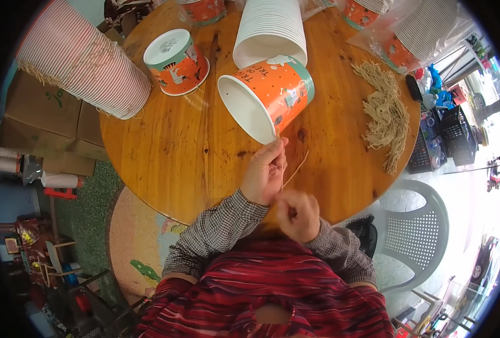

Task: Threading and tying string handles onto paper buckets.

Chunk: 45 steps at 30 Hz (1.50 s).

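An orange and green paper bucket lies tilted on the table, its white mouth toward me. Thumb and fingers of my left hand pinch a thin beige string right at the bucket's lower rim. The string's loose part runs out beside that hand and curves up to the right. Close to my left wrist is my right hand, near the table's front edge. Its fingers look curled but are smeared by motion, so whether they hold anything does not show.
Nested white buckets lie behind. A finished-looking bucket stands upside down, left of them; a tall strung stack leans farther left. A bundle of beige strings rests at the table's right. A grey plastic chair stands at right.
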Tool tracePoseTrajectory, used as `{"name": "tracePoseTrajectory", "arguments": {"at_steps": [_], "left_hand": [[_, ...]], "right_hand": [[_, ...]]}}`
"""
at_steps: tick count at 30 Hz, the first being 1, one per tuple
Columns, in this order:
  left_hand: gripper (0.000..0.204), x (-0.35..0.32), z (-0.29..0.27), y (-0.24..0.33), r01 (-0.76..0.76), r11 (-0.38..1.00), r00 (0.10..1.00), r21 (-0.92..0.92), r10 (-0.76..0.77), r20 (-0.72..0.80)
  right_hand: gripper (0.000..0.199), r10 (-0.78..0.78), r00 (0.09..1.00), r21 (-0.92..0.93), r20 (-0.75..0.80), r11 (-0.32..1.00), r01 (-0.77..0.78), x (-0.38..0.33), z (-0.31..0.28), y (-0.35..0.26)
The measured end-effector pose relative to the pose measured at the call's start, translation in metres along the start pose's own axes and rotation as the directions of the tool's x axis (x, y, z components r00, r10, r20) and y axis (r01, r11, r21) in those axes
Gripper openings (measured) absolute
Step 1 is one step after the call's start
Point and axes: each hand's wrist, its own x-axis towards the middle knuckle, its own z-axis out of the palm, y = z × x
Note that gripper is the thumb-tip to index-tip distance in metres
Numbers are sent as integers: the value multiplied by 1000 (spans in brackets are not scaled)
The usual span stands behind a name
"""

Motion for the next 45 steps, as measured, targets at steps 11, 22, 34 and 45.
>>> {"name": "tracePoseTrajectory", "arguments": {"at_steps": [11,22,34,45], "left_hand": [[15,4,-10,12,-34,999,999,12,34,-30],[7,-12,13,86,-658,31,710,752,357,607],[6,14,15,156,-578,-166,797,799,99,596],[15,-68,60,87,-519,250,848,817,266,458]], "right_hand": [[31,-217,974,143,63,968,206,-10,-11,-5],[21,-19,909,339,416,931,-135,20,-71,-29],[10,417,908,930,-43,348,-115,47,-97,15],[16,395,911,775,-118,611,-164,69,-40,9]]}}
